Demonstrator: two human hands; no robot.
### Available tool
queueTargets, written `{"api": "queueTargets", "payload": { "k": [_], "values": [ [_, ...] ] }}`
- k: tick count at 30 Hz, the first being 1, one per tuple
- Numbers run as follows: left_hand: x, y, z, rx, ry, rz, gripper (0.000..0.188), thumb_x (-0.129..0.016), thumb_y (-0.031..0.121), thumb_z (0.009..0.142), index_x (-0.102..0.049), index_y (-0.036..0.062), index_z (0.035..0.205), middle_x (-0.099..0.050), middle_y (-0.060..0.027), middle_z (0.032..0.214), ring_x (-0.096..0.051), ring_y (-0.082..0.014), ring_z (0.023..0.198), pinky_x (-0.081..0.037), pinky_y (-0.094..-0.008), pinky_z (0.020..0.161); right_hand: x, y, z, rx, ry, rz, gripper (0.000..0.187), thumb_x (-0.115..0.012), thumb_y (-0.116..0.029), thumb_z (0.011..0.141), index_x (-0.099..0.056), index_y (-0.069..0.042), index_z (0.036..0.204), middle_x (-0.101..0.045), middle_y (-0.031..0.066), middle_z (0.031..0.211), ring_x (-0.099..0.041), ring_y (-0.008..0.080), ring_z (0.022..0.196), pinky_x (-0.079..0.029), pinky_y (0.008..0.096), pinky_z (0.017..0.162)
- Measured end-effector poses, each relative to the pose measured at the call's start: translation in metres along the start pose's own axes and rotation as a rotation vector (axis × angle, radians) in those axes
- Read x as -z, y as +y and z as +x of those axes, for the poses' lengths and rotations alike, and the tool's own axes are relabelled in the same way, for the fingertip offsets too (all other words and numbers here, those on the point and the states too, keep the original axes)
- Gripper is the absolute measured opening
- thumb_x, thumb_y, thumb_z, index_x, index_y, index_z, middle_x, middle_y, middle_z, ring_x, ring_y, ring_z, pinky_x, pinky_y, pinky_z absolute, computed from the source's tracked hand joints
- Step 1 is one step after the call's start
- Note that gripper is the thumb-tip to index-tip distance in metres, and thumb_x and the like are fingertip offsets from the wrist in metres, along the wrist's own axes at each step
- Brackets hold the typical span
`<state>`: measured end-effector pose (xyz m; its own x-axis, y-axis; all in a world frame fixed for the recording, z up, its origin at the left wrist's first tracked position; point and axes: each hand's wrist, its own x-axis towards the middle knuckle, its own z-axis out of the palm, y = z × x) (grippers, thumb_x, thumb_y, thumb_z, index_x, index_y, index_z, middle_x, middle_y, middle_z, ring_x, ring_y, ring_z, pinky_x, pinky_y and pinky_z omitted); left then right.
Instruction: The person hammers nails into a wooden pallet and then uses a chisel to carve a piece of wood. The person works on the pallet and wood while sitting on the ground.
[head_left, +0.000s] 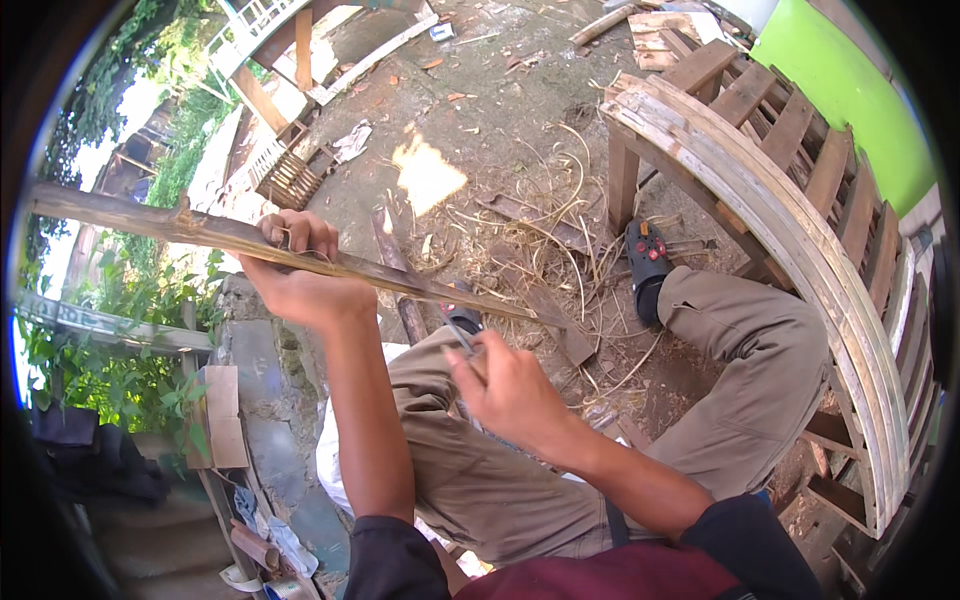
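A long split bamboo pole [400,277] slants across the view from the far left edge down toward the middle. My left hand [310,285] is closed around it, fingers curled over the top and the palm below. In my right hand [510,390], in front of my left knee, is a knife; its narrow grey blade [458,335] points up and left, below the pole. The fist hides the handle. Whether the blade touches the bamboo cannot be told.
Thin strips and shavings [560,235] litter the ground between my feet. A slatted wooden bench [770,190] curves along the right. Left of my leg runs a low concrete wall [265,400]. A slatted crate [288,172] stands farther off, and a dark board [560,325] lies near my feet.
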<state>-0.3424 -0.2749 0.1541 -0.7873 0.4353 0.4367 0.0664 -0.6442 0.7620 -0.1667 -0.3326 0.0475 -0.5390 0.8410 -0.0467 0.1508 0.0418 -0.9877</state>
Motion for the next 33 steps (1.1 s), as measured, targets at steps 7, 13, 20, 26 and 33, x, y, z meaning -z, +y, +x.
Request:
{"api": "queueTargets", "payload": {
  "k": [7,13,20,26,33],
  "values": [
    [-0.006,0.004,-0.013,-0.021,0.014,0.032,0.043,-0.034,0.05,0.105,-0.04,0.0126,0.084,-0.035,-0.0003,0.067,-0.029,-0.0114,0.054,-0.024,-0.0257,0.049,-0.016,0.049,-0.009,0.206,0.15,-0.126,0.033,-0.065,-0.026,0.096,-0.052,0.003,0.102,-0.065,0.0243,0.066,-0.067,0.0458,0.062,-0.054,0.0537,0.054],
    [-0.005,0.004,-0.019,-0.032,-0.001,0.063,0.044,-0.032,0.05,0.105,-0.04,0.0121,0.084,-0.034,-0.0004,0.067,-0.029,-0.0116,0.055,-0.024,-0.0257,0.05,-0.009,0.046,-0.015,0.191,0.154,-0.143,0.033,-0.065,-0.027,0.096,-0.052,0.003,0.101,-0.064,0.0253,0.065,-0.067,0.0461,0.061,-0.054,0.054,0.054],
    [-0.017,0.003,-0.025,-0.032,0.0,0.063,0.049,-0.03,0.055,0.106,-0.041,0.012,0.086,-0.037,-0.0008,0.069,-0.028,-0.0121,0.058,-0.025,-0.0263,0.052,0.003,0.0,-0.007,0.178,0.092,-0.089,0.035,-0.062,-0.029,0.098,-0.053,0.004,0.102,-0.065,0.0234,0.064,-0.068,0.0449,0.062,-0.054,0.0538,0.055],
    [-0.016,0.003,-0.026,-0.059,-0.027,0.068,0.044,-0.03,0.05,0.106,-0.037,0.013,0.084,-0.035,-0.0005,0.069,-0.03,-0.0111,0.057,-0.025,-0.0252,0.051,0.012,0.017,-0.001,0.024,0.052,-0.133,0.034,-0.064,-0.026,0.097,-0.056,0.007,0.101,-0.063,0.0207,0.06,-0.066,0.0409,0.056,-0.05,0.0494,0.051],
    [-0.022,0.005,-0.034,-0.029,-0.017,-0.001,0.034,-0.033,0.041,0.107,-0.036,0.0138,0.085,-0.035,-0.0006,0.07,-0.029,-0.0096,0.057,-0.024,-0.0236,0.05,0.016,0.046,0.008,-0.039,0.07,-0.249,0.035,-0.065,-0.027,0.096,-0.059,0.007,0.1,-0.063,0.0214,0.059,-0.066,0.0417,0.056,-0.051,0.0502,0.054]
  ]
}}
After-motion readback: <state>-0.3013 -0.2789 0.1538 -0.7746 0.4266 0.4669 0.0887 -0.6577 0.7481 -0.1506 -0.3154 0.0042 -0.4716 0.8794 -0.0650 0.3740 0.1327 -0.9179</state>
